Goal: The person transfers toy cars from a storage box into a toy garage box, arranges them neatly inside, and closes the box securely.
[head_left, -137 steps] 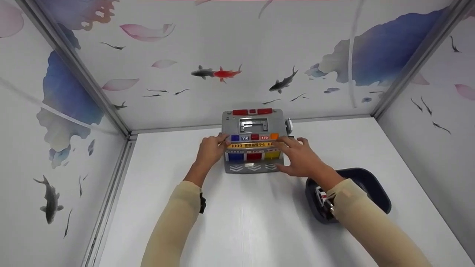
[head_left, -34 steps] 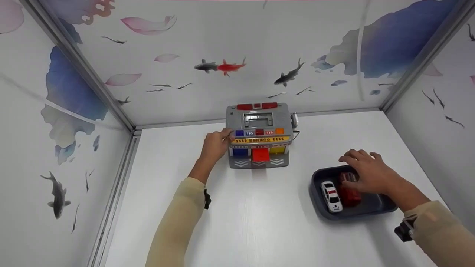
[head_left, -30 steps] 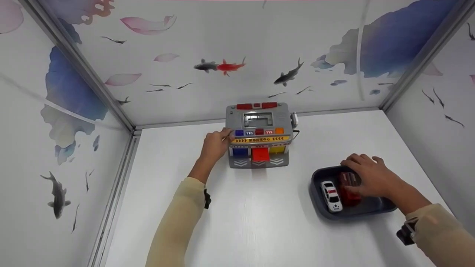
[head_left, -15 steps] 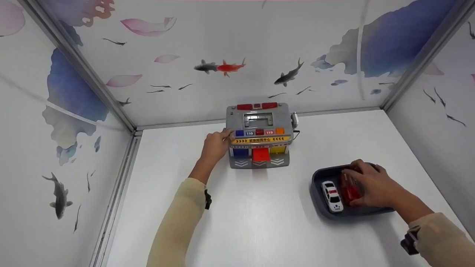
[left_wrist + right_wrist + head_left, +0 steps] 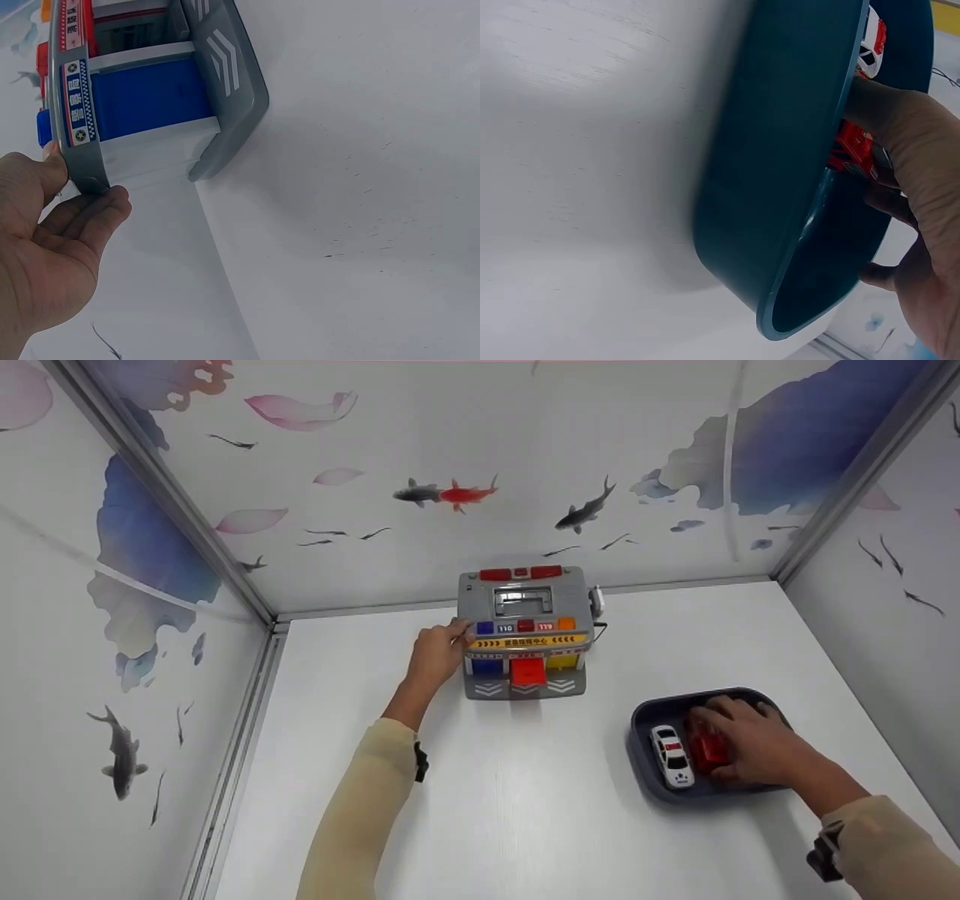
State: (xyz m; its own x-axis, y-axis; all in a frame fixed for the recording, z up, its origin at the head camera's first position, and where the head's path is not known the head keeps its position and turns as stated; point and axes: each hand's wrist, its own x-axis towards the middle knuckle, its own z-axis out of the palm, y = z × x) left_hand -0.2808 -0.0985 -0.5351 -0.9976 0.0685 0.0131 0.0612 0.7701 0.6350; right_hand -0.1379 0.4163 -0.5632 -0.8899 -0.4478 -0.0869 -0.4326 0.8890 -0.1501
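A grey toy emergency station [image 5: 566,596] stands at the back of the table, its red middle door [image 5: 528,672] swung up and outward. In the left wrist view its blue door [image 5: 154,97] is down. My left hand [image 5: 435,656] grips the station's front left roof corner, thumb on top and fingers beneath. To the right, my right hand [image 5: 761,742] reaches into a dark blue tray [image 5: 637,757] and holds a red toy truck [image 5: 709,750] between thumb and fingers, partly covering it. Beside the truck lies a white toy police car [image 5: 672,757].
A white table [image 5: 495,795] bears the station and the tray. Printed panels rise at the back [image 5: 525,450] and both sides, with metal rails at the corners. A small white part [image 5: 597,601] and a thin dark loop [image 5: 600,631] stick out from the station's right side.
The red door has swung up since the earliest frame. My right hand has left the station, lowered into the tray and closed around the red toy truck. The left hand keeps its place.
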